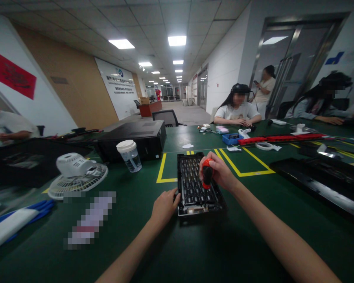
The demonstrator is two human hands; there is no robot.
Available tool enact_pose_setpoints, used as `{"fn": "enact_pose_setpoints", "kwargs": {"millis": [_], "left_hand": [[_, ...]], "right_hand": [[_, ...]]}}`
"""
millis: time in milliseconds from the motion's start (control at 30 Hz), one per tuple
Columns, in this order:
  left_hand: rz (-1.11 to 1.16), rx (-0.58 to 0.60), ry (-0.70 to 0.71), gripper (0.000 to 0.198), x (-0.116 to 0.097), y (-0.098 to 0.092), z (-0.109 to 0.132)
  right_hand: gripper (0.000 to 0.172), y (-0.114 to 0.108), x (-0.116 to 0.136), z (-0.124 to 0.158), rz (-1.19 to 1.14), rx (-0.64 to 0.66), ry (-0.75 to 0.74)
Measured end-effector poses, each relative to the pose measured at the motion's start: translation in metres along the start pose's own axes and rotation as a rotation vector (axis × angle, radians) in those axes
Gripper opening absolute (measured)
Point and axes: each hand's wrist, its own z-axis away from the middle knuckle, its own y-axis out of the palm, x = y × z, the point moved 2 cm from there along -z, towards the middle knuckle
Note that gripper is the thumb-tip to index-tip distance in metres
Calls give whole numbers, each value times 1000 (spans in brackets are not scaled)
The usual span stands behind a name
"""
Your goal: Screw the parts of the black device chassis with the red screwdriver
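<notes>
A black rectangular tray-like case (191, 167) lies on the green table in front of me, with rows of dark oval shapes inside it. My right hand (214, 169) is wrapped round the handle of a red and black screwdriver (207, 175), held upright above the case's right side. Its shaft points down toward the near right part of the case, where a pale strip shows; whether the tip touches a screw is too small to tell. At the case's left edge my left hand (164, 205) rests, thumb and fingers against the side wall, the fingertips partly hidden.
Left of the case stand a lidded clear cup (129, 156), a black box (132, 139) and a white fan (76, 173). Yellow tape (238, 173) marks the table. A long black panel (321, 184) lies right. A blue bin (231, 138) and seated people are across.
</notes>
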Motion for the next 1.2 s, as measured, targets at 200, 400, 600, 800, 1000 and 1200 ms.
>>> {"fn": "enact_pose_setpoints", "kwargs": {"millis": [200,400,600,800,1000,1200], "left_hand": [[-18,-14,10,39,1,2,0],[-31,-10,8,40,2,3,-1],[-21,-15,15,40,2,3,-1],[-24,-10,6,40,2,3,-1],[-17,-18,12,41,3,3,-1],[-12,-25,28,41,2,1,-1]], "right_hand": [[18,-3,1,0,58,-4,-29],[16,-5,1,0,104,-10,-64],[18,-8,0,0,133,-39,-77],[24,-5,1,0,195,-85,-75],[28,-1,4,1,262,-133,-100],[26,2,4,2,301,-150,-112]]}}
